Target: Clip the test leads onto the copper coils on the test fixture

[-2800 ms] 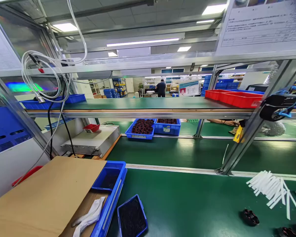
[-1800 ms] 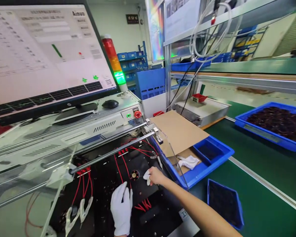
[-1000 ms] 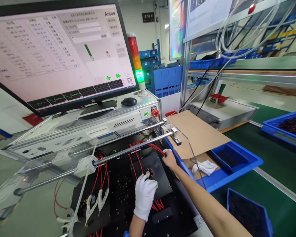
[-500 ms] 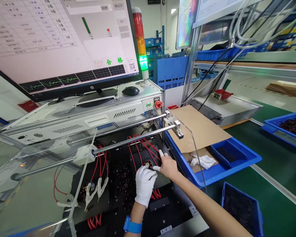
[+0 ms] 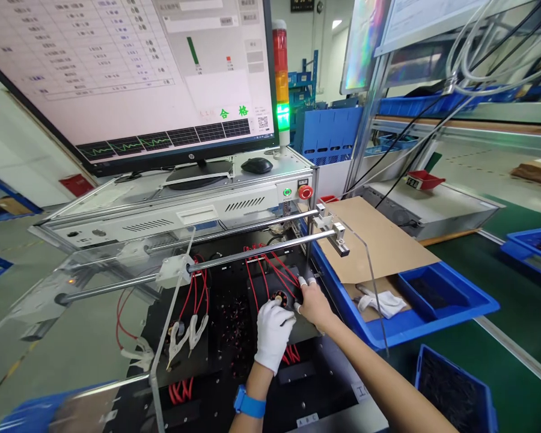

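A small round wound part [image 5: 280, 297] sits on the black test fixture [image 5: 234, 337] among red leads [image 5: 275, 270]. My left hand [image 5: 273, 334], in a white glove with a blue wristband, has its fingertips closed on the near side of that part. My right hand [image 5: 314, 302] is bare, with white finger cots. It lies just right of the part with its fingers curled down onto the red leads. What its fingers hold is hidden.
A clear guard [image 5: 94, 282] on steel rods [image 5: 252, 252] stands raised over the fixture. Behind are a monitor [image 5: 126, 78], a mouse [image 5: 256, 165], a red stop button [image 5: 305, 192] and a green-lit signal tower [image 5: 282, 114]. Right: a blue bin [image 5: 433, 319] with cardboard [image 5: 379, 240] and a white glove [image 5: 385, 302]; a blue tray [image 5: 455, 391].
The view swung from the green bench to the test station. Both hands came in onto the round part. In the last half second the right fingers curled down from spread.
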Demonstrator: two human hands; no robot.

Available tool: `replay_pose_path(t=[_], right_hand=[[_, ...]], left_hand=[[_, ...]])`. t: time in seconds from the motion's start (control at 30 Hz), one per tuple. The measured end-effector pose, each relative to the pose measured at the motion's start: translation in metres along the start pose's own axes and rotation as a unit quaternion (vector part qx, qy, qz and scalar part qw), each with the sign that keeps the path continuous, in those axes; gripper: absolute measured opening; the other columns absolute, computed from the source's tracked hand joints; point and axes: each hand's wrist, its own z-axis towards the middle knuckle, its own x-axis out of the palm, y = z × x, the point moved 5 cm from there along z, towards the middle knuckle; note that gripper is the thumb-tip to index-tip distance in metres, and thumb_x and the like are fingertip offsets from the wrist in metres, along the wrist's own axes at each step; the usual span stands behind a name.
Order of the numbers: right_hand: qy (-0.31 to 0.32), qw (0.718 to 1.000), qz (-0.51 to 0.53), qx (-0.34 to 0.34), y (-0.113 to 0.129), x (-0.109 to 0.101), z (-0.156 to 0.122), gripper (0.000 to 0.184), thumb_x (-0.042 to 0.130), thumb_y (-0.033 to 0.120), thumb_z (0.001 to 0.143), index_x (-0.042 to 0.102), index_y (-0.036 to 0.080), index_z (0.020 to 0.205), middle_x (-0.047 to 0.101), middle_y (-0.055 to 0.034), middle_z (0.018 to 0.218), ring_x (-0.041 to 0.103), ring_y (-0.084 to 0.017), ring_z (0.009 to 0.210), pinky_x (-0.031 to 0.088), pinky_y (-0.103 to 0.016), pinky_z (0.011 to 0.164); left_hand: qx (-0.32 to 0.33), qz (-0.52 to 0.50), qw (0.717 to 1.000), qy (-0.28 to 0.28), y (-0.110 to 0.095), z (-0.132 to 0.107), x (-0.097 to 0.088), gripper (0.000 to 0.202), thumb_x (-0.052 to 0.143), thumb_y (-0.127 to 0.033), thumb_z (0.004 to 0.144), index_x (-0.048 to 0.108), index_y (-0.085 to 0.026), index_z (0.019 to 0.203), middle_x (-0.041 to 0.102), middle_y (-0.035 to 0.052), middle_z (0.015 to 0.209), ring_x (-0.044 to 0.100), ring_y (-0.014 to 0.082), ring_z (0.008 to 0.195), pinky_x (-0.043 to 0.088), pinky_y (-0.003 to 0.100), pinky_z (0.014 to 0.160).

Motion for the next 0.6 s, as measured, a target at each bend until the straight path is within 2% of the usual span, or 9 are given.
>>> replay_pose_path(t=[0.07, 0.13, 0.27, 0.37, 0.47, 0.53, 0.6], right_hand=[[-0.015, 1.000, -0.010, -0.016, -0.003, 0.001, -0.002, 0.071, 0.061, 0.031, 0.072, 0.031, 0.010, 0.133, 0.046, -0.0181, 0.116, 0.049, -0.028, 0.106, 0.040, -0.033, 0.084], [-0.018, 0.999, -0.020, -0.019, -0.009, -0.001, -0.002, 0.061, 0.058, 0.031, 0.075, 0.037, 0.009, 0.128, 0.052, -0.0166, 0.108, 0.054, -0.026, 0.098, 0.041, -0.032, 0.079], [0.008, 1.000, -0.009, 0.009, -0.027, -0.011, 0.010, 0.041, 0.060, 0.036, 0.071, 0.053, 0.009, 0.101, 0.059, -0.0152, 0.091, 0.059, -0.026, 0.082, 0.041, -0.031, 0.068], [0.047, 0.987, 0.149, 0.023, -0.033, -0.017, 0.023, 0.034, 0.060, 0.044, 0.070, 0.056, 0.012, 0.082, 0.059, -0.0081, 0.073, 0.057, -0.020, 0.068, 0.039, -0.027, 0.060], [0.067, 0.931, 0.355, 0.058, -0.028, -0.011, 0.032, 0.036, 0.055, 0.050, 0.071, 0.053, 0.015, 0.075, 0.051, 0.0000, 0.056, 0.047, -0.012, 0.049, 0.034, -0.023, 0.047], [0.052, 0.904, 0.416, 0.076, -0.023, -0.004, 0.033, 0.037, 0.056, 0.052, 0.069, 0.052, 0.015, 0.073, 0.047, 0.0025, 0.051, 0.041, -0.010, 0.043, 0.031, -0.022, 0.044], [0.020, 0.901, 0.426, 0.076, -0.019, 0.001, 0.033, 0.035, 0.057, 0.050, 0.068, 0.052, 0.015, 0.071, 0.048, 0.0025, 0.051, 0.040, -0.010, 0.044, 0.031, -0.022, 0.045]], left_hand=[[-0.002, 0.000, 1.000, -0.002, -0.001, 0.001, -0.001, 0.012, 0.066, -0.014, 0.070, 0.068, -0.026, 0.069, 0.066, -0.0013, 0.070, 0.055, 0.0232, 0.098, 0.040, 0.043, 0.089], [-0.001, -0.001, 1.000, -0.002, -0.002, 0.001, -0.001, 0.012, 0.066, -0.014, 0.069, 0.068, -0.026, 0.068, 0.066, -0.0009, 0.069, 0.055, 0.0231, 0.097, 0.040, 0.042, 0.088], [-0.006, -0.001, 1.000, -0.005, -0.001, 0.001, -0.001, 0.011, 0.067, -0.015, 0.069, 0.068, -0.025, 0.068, 0.065, 0.0002, 0.068, 0.055, 0.0233, 0.096, 0.041, 0.042, 0.088], [-0.023, 0.005, 1.000, -0.009, 0.000, 0.000, 0.001, 0.009, 0.067, -0.016, 0.069, 0.068, -0.025, 0.070, 0.065, 0.0009, 0.071, 0.054, 0.0235, 0.096, 0.040, 0.042, 0.088], [-0.033, 0.011, 0.999, -0.015, -0.001, -0.002, 0.001, 0.008, 0.066, -0.017, 0.070, 0.068, -0.024, 0.071, 0.065, 0.0014, 0.073, 0.054, 0.0231, 0.097, 0.040, 0.042, 0.089], [-0.032, 0.014, 0.999, -0.019, -0.002, -0.002, 0.002, 0.008, 0.065, -0.016, 0.070, 0.068, -0.024, 0.071, 0.065, 0.0014, 0.073, 0.054, 0.0227, 0.097, 0.040, 0.041, 0.089], [-0.030, 0.018, 0.999, -0.022, -0.002, -0.003, 0.002, 0.009, 0.065, -0.016, 0.071, 0.068, -0.024, 0.072, 0.064, 0.0016, 0.073, 0.054, 0.0228, 0.097, 0.040, 0.042, 0.089]])
